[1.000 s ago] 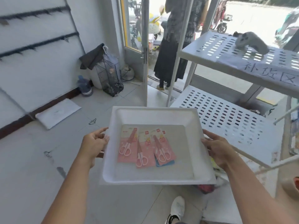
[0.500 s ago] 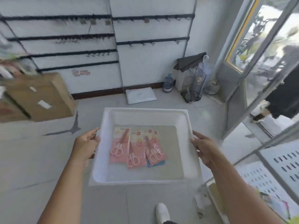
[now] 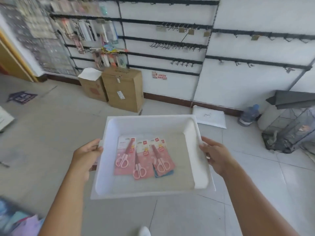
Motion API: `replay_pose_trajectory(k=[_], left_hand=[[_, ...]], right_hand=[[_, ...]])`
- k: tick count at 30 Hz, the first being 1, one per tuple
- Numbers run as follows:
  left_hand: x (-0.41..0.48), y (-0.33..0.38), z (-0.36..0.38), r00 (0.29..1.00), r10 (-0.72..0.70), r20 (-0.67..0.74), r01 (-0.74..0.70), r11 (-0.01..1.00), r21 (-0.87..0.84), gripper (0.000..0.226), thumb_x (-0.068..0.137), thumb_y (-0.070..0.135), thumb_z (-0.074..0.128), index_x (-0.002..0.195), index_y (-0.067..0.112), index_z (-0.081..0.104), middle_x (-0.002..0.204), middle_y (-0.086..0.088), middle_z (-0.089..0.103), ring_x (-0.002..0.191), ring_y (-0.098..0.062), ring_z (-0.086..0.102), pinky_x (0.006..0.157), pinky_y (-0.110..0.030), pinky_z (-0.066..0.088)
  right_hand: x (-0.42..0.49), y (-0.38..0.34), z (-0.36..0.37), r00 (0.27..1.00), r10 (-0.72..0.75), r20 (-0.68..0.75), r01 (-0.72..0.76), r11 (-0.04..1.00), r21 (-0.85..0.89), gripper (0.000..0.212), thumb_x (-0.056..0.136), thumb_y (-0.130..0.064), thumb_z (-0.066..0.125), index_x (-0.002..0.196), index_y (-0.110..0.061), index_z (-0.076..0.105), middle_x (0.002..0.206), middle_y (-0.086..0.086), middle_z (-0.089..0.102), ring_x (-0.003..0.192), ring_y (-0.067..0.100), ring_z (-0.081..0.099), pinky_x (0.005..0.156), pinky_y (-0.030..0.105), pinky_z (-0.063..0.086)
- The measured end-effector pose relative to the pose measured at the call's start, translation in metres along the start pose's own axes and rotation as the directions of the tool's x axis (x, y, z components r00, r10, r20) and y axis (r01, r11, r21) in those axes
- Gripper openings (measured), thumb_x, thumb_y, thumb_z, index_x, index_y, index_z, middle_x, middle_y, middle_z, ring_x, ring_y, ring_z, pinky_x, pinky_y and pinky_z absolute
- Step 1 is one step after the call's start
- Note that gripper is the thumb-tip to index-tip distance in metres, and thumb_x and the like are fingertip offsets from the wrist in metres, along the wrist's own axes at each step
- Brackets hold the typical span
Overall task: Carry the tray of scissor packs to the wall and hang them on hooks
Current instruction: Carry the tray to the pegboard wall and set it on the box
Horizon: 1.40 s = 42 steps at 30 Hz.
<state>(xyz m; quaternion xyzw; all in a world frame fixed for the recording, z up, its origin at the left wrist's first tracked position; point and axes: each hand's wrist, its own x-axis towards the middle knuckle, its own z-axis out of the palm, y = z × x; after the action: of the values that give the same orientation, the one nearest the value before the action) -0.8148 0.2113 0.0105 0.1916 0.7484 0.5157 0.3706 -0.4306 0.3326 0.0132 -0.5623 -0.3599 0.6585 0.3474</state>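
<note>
The left hand (image 3: 86,156) is curled around the left rim of the white tray (image 3: 202,169), thumb on top of the edge and fingers tucked beneath, out of sight. The right hand (image 3: 215,155) clamps the right rim the same way, thumb over the lip, fingers hidden under the tray. The tray hangs level between them above the tiled floor (image 3: 51,133), in the near middle of the scene. The scissor packs (image 3: 143,159) lie fanned and overlapping in its left half: three pink ones show, with a blue edge peeking out beneath the right one. The far wall's hooks (image 3: 175,46) are blurred, and the goods (image 3: 85,31) at far left are too smeared to identify. Two cardboard boxes (image 3: 122,89) stand against the wall.
</note>
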Motion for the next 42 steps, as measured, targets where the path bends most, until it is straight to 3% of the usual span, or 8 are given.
replay_pose_trajectory(k=[6,10,20,24,27,31,37,42], left_hand=[[0.071,0.007,-0.039,0.997,-0.049,-0.060,0.045,0.996,-0.071,0.046,0.092,0.006,0.065,0.136,0.022,0.062,0.120,-0.001,0.066,0.098,-0.024,0.062,0.069,-0.032,0.051],[0.137,0.026,-0.066,0.995,-0.068,-0.067,0.062,0.995,-0.084,0.044,0.093,0.006,0.064,0.134,0.022,0.063,0.122,-0.002,0.067,0.099,-0.026,0.063,0.068,-0.033,0.052],[0.287,0.087,-0.108,0.987,-0.064,-0.147,0.054,0.996,-0.070,0.039,0.095,0.005,0.061,0.128,0.024,0.064,0.107,0.003,0.070,0.086,-0.022,0.066,0.068,-0.033,0.054],[0.351,0.107,-0.103,0.979,-0.066,-0.195,0.055,0.996,-0.063,0.039,0.094,0.005,0.061,0.129,0.022,0.065,0.113,-0.001,0.072,0.090,-0.024,0.067,0.074,-0.037,0.054],[0.402,0.126,-0.091,0.970,-0.055,-0.237,0.038,0.996,-0.076,0.041,0.093,0.005,0.062,0.129,0.023,0.065,0.107,0.002,0.073,0.089,-0.023,0.067,0.078,-0.038,0.053],[0.474,0.160,-0.070,0.965,-0.068,-0.254,0.046,0.995,-0.094,0.039,0.093,0.004,0.061,0.126,0.024,0.066,0.100,0.006,0.073,0.084,-0.022,0.067,0.075,-0.036,0.054],[0.575,0.213,-0.042,0.965,-0.087,-0.246,0.065,0.993,-0.095,0.036,0.093,0.001,0.060,0.119,0.025,0.066,0.100,0.003,0.073,0.082,-0.023,0.066,0.073,-0.037,0.054],[0.678,0.241,-0.029,0.965,-0.112,-0.237,0.096,0.992,-0.079,0.038,0.093,0.003,0.060,0.126,0.022,0.066,0.100,0.005,0.072,0.085,-0.024,0.065,0.077,-0.038,0.053]], right_hand=[[0.081,-0.015,0.082,0.994,0.018,0.106,-0.010,0.997,-0.081,0.038,0.095,0.002,0.056,0.126,-0.016,0.069,0.112,0.009,0.071,0.094,0.023,0.062,0.087,0.041,0.053],[0.140,-0.027,0.146,0.993,0.034,0.115,-0.023,0.995,-0.096,0.040,0.095,0.001,0.057,0.129,-0.015,0.068,0.115,0.009,0.071,0.096,0.024,0.062,0.080,0.036,0.053],[0.266,-0.068,0.287,0.988,0.072,0.137,-0.056,0.991,-0.119,0.040,0.095,0.000,0.058,0.128,-0.019,0.069,0.118,0.009,0.073,0.092,0.024,0.064,0.084,0.038,0.054],[0.326,-0.092,0.332,0.987,0.089,0.131,-0.071,0.989,-0.133,0.037,0.095,0.002,0.057,0.122,-0.021,0.070,0.105,0.005,0.073,0.086,0.023,0.065,0.074,0.034,0.053],[0.384,-0.114,0.361,0.982,0.104,0.160,-0.082,0.987,-0.138,0.040,0.095,0.002,0.057,0.127,-0.018,0.068,0.105,0.005,0.073,0.085,0.022,0.064,0.083,0.039,0.053],[0.458,-0.155,0.392,0.973,0.114,0.201,-0.084,0.985,-0.152,0.041,0.095,0.003,0.057,0.128,-0.018,0.068,0.102,0.005,0.073,0.080,0.021,0.064,0.080,0.038,0.053],[0.557,-0.217,0.439,0.971,0.139,0.195,-0.102,0.977,-0.188,0.042,0.096,0.000,0.056,0.130,-0.021,0.067,0.109,0.005,0.072,0.083,0.022,0.063,0.074,0.036,0.051],[0.636,-0.245,0.483,0.974,0.162,0.156,-0.127,0.969,-0.213,0.042,0.095,0.000,0.057,0.129,-0.022,0.069,0.109,0.004,0.073,0.086,0.025,0.064,0.077,0.039,0.053]])
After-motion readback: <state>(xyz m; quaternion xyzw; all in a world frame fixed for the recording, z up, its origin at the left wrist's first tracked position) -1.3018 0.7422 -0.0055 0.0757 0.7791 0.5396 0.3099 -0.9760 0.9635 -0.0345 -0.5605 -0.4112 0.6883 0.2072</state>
